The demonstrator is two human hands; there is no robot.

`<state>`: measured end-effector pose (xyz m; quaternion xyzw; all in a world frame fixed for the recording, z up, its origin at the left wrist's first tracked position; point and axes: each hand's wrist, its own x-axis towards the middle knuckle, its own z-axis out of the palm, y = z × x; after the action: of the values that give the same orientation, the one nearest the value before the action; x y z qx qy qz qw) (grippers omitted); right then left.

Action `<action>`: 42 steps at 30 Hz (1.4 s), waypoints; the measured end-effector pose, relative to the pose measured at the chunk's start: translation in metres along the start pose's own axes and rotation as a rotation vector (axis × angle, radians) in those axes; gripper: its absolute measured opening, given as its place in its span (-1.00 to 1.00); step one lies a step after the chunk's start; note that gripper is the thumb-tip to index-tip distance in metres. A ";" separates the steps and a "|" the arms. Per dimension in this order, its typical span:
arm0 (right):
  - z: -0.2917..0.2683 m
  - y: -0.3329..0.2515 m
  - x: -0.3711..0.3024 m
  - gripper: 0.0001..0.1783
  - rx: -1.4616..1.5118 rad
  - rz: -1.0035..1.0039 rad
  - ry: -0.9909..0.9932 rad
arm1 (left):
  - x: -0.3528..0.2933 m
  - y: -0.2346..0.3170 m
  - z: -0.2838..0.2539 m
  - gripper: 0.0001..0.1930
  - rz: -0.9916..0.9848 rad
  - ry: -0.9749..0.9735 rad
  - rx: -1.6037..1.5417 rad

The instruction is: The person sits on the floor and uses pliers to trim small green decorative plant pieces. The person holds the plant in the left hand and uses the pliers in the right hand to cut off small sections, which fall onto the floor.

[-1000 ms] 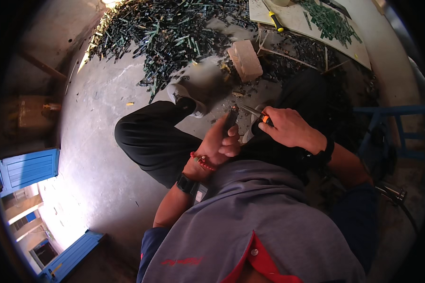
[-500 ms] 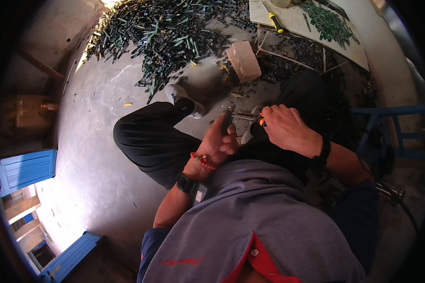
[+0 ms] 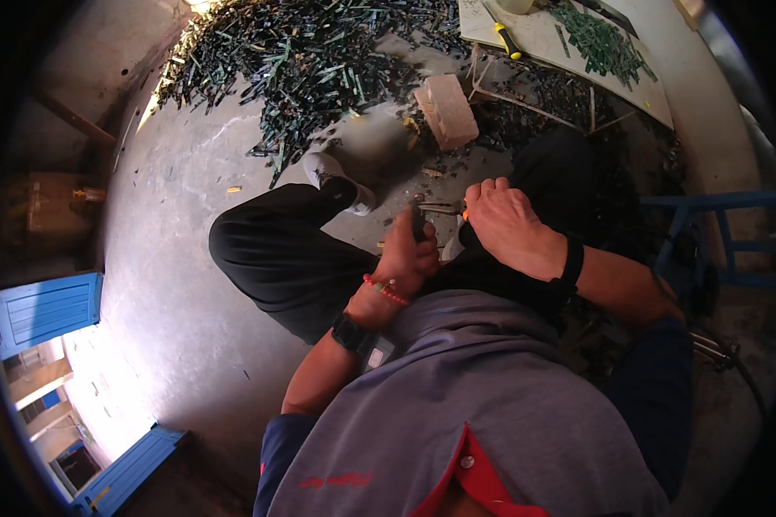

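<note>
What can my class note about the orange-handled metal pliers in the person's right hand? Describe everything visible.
The orange-handled metal pliers show slim, greyish jaws that look like metal, with a little orange where the handle begins; the right hand grips and hides the rest. They lie roughly level across the picture, pointing left. Their tips reach the dark, narrow piece in the left hand; whether they touch it is too small to tell.

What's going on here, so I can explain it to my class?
The left hand holds a dark piece; the right hand holds pliers, their tips at the piece's far end. Whether they grip it is too small to tell. Ahead lie a heap of dark strips and a brick, and a screwdriver rests on a board.
</note>
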<state>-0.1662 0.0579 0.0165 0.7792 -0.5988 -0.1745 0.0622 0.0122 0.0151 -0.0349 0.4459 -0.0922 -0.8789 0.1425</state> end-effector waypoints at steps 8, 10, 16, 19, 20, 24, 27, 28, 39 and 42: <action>-0.001 0.001 0.001 -0.72 -0.080 -0.016 0.003 | 0.010 -0.008 -0.016 -0.52 -0.021 -0.029 0.057; 0.004 0.004 0.002 -0.73 -0.092 -0.017 0.005 | 0.009 -0.008 -0.014 -0.53 -0.033 -0.015 0.060; 0.008 -0.002 0.002 -0.74 -0.196 -0.056 -0.003 | 0.015 -0.014 -0.013 -0.55 -0.051 0.060 0.069; 0.017 -0.003 0.003 -0.79 -0.160 -0.084 0.008 | 0.016 -0.016 -0.013 -0.55 -0.050 0.107 0.071; 0.019 -0.002 0.003 -0.81 -0.176 -0.099 0.039 | 0.015 -0.015 -0.011 -0.55 -0.044 0.128 0.073; 0.023 0.001 0.005 -0.86 -0.150 -0.137 0.089 | 0.012 -0.015 -0.009 -0.56 -0.002 0.158 0.089; 0.031 0.003 0.005 -0.86 -0.001 -0.122 0.086 | 0.006 -0.012 -0.007 -0.56 0.017 0.153 0.088; 0.034 0.004 0.004 -0.86 0.059 -0.113 0.087 | 0.007 -0.013 -0.008 -0.56 0.018 0.141 0.099; 0.044 0.030 -0.001 -0.83 0.547 -0.188 -0.002 | -0.003 -0.013 -0.002 -0.57 0.029 0.064 0.173; 0.032 0.036 -0.005 -0.80 0.627 -0.193 -0.086 | -0.008 -0.013 -0.016 -0.56 0.102 -0.055 0.328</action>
<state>-0.2118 0.0566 -0.0014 0.8053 -0.5490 -0.0195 -0.2229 0.0276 0.0290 -0.0423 0.4338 -0.2606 -0.8555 0.1099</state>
